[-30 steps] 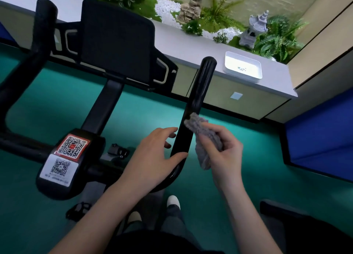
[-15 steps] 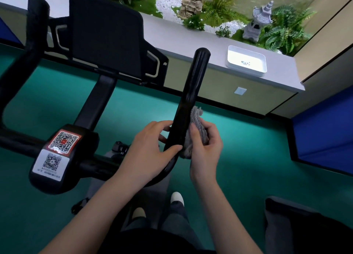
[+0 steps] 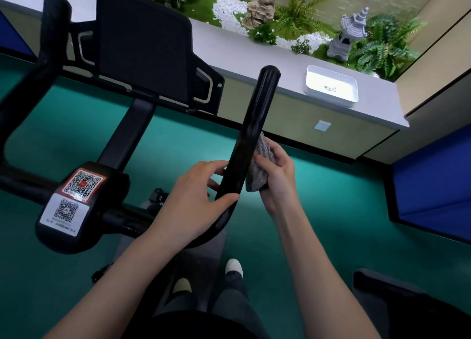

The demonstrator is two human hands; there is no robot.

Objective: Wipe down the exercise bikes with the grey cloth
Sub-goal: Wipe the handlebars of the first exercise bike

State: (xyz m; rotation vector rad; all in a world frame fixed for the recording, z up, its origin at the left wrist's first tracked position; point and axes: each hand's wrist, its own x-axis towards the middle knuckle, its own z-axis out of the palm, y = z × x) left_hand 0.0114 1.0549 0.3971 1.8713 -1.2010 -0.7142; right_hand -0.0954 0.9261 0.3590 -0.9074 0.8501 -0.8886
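A black exercise bike fills the left and middle of the head view, with a dark screen panel (image 3: 142,55) and two upright handlebar horns. My right hand (image 3: 276,175) holds the grey cloth (image 3: 258,170) pressed against the right side of the right handlebar (image 3: 251,134). My left hand (image 3: 196,198) grips the same bar lower down, at its bend, thumb across the front. The left horn (image 3: 51,40) stands untouched. Two QR code stickers (image 3: 74,196) sit on the handlebar stem.
A grey ledge (image 3: 229,48) runs behind the bike with a white tray (image 3: 331,87), plants, pebbles and a small stone pagoda (image 3: 346,35). Green floor lies all around. Blue panels (image 3: 430,183) stand at the right. A dark object (image 3: 407,305) sits at bottom right. My feet (image 3: 233,267) show below.
My right hand brought the cloth from beside the bar onto its right side and now presses it there. The view shifted slightly; my left hand kept its grip.
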